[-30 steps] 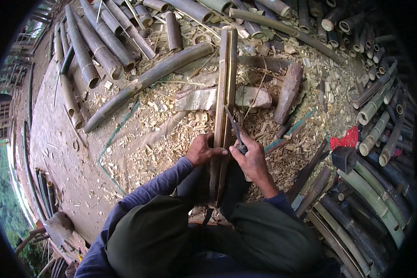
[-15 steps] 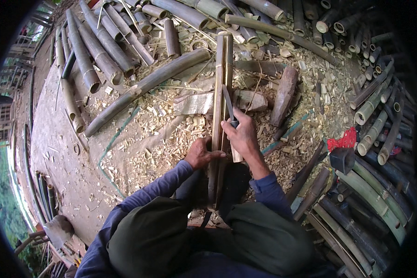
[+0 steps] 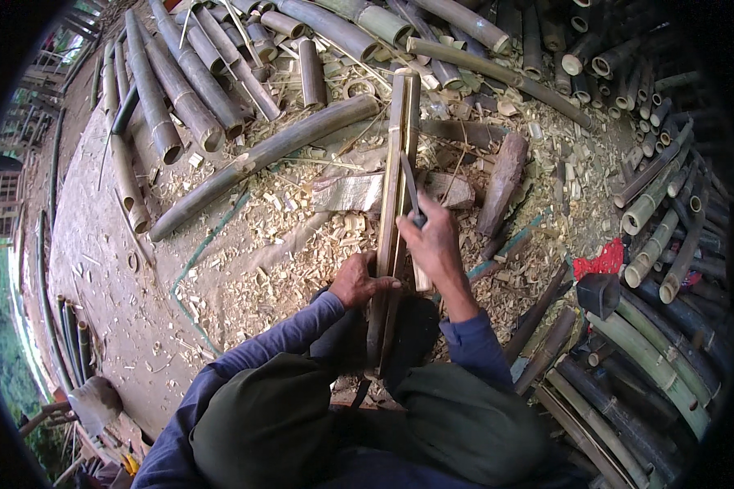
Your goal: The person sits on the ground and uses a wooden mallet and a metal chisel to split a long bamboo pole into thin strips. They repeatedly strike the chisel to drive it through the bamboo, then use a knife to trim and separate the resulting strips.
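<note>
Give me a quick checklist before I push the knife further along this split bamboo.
1. Right hand gripping the knife: ok.
2. Left hand steadying the split bamboo, below the blade: ok.
3. Blade seated between the two halves: cannot tell.
4. Bamboo propped on the wooden block: ok.
5. Far end free of the bamboo poles: not ok, it lies close against them.
6. Ground around the work: not ok, covered in shavings.
</note>
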Tool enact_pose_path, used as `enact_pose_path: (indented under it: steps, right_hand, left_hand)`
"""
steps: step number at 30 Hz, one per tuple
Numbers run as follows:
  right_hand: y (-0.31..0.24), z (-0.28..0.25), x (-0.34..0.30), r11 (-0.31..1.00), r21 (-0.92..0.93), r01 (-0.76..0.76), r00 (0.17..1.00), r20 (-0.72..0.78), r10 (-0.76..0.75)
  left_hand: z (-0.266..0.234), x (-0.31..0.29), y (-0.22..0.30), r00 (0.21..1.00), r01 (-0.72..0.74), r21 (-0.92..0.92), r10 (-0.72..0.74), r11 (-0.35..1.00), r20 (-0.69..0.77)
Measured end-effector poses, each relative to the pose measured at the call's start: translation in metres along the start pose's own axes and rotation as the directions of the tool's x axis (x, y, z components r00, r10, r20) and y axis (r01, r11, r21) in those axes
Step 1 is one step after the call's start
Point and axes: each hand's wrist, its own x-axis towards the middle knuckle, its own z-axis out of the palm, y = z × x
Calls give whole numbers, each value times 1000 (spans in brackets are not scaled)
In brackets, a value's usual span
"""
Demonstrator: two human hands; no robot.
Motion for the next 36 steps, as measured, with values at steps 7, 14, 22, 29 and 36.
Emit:
enact_pose_path:
  steps: [7, 14, 22, 29, 36]
  right_hand:
    - [-21, -25, 61, 990, 135, 45, 999, 22, -48]
    - [-20, -24, -50, 784, 586, -205, 977, 78, 197]
    - [7, -13, -87, 742, 554, -377, 926, 237, 294]
    - [12, -11, -48, 702, 633, -326, 945, 205, 254]
    - [10, -18, 0, 746, 610, -267, 964, 177, 200]
  left_hand:
    - [-2, 1, -10, 999, -36, -12, 37, 999, 27]
    - [14, 10, -27, 990, -105, -174, 85, 979, -116]
    - [24, 9, -7, 974, 64, 170, -24, 983, -227]
    - [29, 9, 2, 963, 147, 293, -69, 945, -260]
    - [26, 11, -4, 976, 106, 302, -41, 947, -213]
